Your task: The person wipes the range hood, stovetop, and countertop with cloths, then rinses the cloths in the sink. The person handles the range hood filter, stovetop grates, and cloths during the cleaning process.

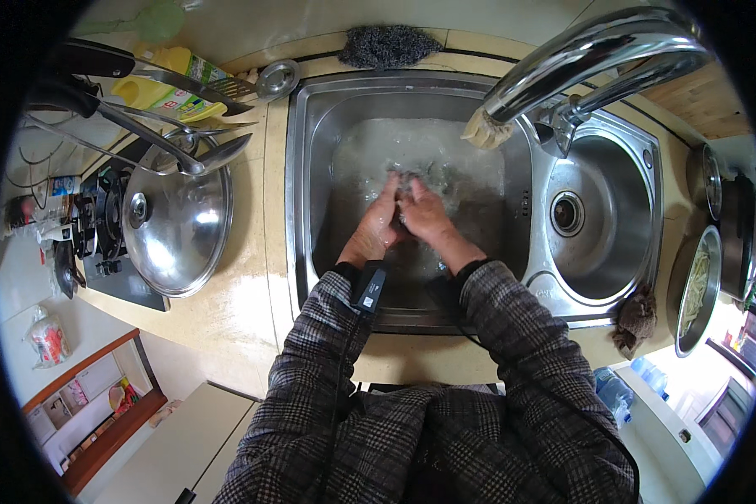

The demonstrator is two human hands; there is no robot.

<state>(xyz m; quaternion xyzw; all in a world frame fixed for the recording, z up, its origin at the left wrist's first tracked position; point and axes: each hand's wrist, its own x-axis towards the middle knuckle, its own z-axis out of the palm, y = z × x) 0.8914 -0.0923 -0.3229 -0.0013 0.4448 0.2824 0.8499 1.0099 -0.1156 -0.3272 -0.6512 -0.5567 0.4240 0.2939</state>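
My left hand (379,220) and my right hand (426,213) are close together over the large basin of a stainless steel sink (299,189). Cloudy water (384,142) lies in that basin, and it splashes around my fingertips. A small dark, blurred thing (406,183) shows between the fingers; what it is, and which hand grips it, I cannot tell. The chrome faucet (579,60), with a pale cloth-like piece (488,129) at its spout, reaches over the basin from the upper right.
Left of the sink are a domed metal lid (176,233), hanging utensils (211,157) and a yellow bottle (176,69). A dark scouring pad (387,46) lies behind the sink. At right are the small basin (605,246), a brown cloth (636,320) and a metal bowl of pale strips (698,293).
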